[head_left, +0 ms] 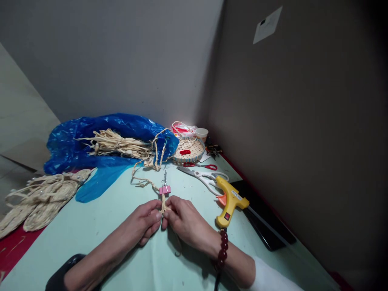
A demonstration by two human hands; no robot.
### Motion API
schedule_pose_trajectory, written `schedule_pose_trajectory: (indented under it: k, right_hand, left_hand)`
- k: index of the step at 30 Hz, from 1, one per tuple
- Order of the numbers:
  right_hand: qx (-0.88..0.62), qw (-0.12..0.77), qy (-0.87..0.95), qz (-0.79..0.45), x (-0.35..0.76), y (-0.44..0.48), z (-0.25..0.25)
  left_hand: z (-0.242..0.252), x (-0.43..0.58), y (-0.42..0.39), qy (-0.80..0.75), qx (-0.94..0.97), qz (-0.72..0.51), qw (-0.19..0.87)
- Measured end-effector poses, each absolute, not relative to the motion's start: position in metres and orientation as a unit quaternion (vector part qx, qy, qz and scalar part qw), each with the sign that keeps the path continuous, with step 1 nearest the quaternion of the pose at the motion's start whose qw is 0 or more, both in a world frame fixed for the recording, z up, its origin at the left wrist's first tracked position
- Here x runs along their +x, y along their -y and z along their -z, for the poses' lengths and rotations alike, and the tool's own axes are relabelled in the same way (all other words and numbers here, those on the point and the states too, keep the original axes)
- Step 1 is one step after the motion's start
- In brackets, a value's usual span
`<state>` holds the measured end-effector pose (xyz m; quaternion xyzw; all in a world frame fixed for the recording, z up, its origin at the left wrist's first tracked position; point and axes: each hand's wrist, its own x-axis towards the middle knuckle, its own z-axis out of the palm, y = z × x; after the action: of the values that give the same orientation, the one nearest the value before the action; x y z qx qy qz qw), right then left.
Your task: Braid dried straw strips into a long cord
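Head view. Straw braid (163, 199): mid-table (115, 198), under a pink clip (165, 190); left hand (148, 220) and right hand (183, 220) both pinch it, fingertips closed. Glue gun (230, 204): yellow, to the right; white label (236, 195), lettering illegible. Wall (303, 121) sheet (269, 25): print unreadable.

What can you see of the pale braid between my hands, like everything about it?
The braid is narrow and straw-coloured, and looks like dried plant fibre. The left grip and right grip pinch its near part, hiding some of it. Just beyond them, a pink binder clip is clamped across it. From the clip, a twisted-looking length curves left and away over the pale green table toward the blue plastic bag. The plaiting is too small to make out clearly.
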<state>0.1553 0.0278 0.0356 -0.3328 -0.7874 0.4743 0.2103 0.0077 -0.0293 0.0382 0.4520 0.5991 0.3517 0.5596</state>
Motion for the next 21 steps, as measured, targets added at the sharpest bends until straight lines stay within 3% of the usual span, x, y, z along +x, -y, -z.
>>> schedule_pose_trajectory:
  k: [8,15,21]
  right_hand:
    - [-0.392,0.142,0.870,-0.265,0.156,-0.016,-0.045]
    - [-0.388,0.134,0.879,-0.242,0.160,-0.020,-0.051]
    - [-0.354,0.138,0.920,-0.091,0.164,0.000,-0.054]
  left_hand:
    - [-0.038,0.007,0.032,-0.637,0.414,-0.391,0.520]
    - [-0.035,0.009,0.025,-0.652,0.406,-0.407,0.495]
    - [-0.029,0.010,0.026,-0.663,0.428,-0.430,0.438]
